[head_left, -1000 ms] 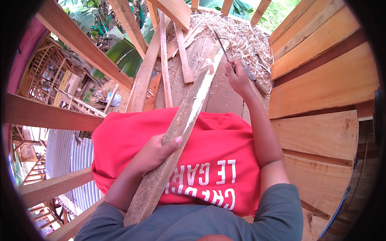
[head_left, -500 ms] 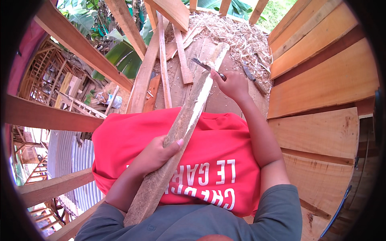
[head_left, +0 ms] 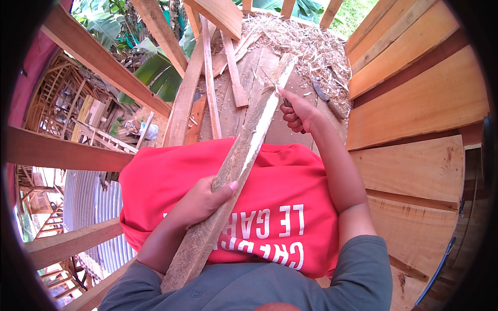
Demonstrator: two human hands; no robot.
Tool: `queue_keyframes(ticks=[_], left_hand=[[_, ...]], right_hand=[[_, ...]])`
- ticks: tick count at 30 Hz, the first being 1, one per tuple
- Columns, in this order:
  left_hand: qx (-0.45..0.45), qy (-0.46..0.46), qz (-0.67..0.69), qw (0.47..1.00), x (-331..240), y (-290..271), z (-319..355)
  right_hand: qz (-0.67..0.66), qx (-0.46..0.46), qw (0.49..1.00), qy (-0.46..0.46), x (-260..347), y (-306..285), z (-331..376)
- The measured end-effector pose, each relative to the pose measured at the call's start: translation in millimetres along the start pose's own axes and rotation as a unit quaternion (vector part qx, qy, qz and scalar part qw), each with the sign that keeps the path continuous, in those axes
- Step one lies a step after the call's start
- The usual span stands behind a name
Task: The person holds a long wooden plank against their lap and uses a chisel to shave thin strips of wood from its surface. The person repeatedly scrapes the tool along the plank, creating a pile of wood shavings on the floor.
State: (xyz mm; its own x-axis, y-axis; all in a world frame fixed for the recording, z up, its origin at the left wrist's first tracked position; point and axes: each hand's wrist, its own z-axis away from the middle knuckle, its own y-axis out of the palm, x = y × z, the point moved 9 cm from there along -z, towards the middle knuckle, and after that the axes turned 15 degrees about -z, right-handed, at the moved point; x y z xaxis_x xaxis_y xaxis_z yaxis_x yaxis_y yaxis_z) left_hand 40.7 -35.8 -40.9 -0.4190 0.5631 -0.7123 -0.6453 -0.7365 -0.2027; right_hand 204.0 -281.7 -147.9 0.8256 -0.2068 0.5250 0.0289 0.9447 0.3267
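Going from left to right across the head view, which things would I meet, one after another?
Corrugated metal sheet → left-hand grip → right-hand grip → knife lying by the wood shavings → plank wall.

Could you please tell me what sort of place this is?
Probably an open-sided wooden workspace: shavings are heaped on a plank floor, and large leaves show just outside.

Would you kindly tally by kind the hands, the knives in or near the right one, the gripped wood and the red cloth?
Hands: 2 (left hand, right hand)
Knives: 2 (held knife, lying knife)
Gripped wood: 1
Red cloth: 1
Total: 6
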Motion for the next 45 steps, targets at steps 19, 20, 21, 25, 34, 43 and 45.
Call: queue_keyframes(ticks=[19,20,21,25,34,43,45], left_hand=[[-0.021,-0.006,-0.009,1.000,9,-6,-6],[-0.021,-0.002,-0.005,1.000,11,-6,-7],[-0.020,0.004,-0.002,1.000,11,-6,-7],[-0.010,0.003,0.001,1.000,7,-4,-5],[-0.003,0.000,0.016,1.000,8,-3,-6],[-0.002,0.002,-0.003,1.000,2,-1,-4],[-0.004,-0.005,-0.009,1.000,3,-2,-4]], right_hand=[[0.351,-0.210,0.880,-0.242,34,-12,-2],[0.288,-0.194,0.918,-0.190,23,-12,-5],[0.227,-0.152,0.951,-0.142,16,-10,-6],[0.010,0.028,1.000,-0.006,-2,2,1],[0.371,-0.216,0.833,-0.350,46,-18,14],[0.398,-0.255,0.817,-0.330,50,-22,1],[0.269,-0.205,0.912,-0.233,34,-29,-15]])
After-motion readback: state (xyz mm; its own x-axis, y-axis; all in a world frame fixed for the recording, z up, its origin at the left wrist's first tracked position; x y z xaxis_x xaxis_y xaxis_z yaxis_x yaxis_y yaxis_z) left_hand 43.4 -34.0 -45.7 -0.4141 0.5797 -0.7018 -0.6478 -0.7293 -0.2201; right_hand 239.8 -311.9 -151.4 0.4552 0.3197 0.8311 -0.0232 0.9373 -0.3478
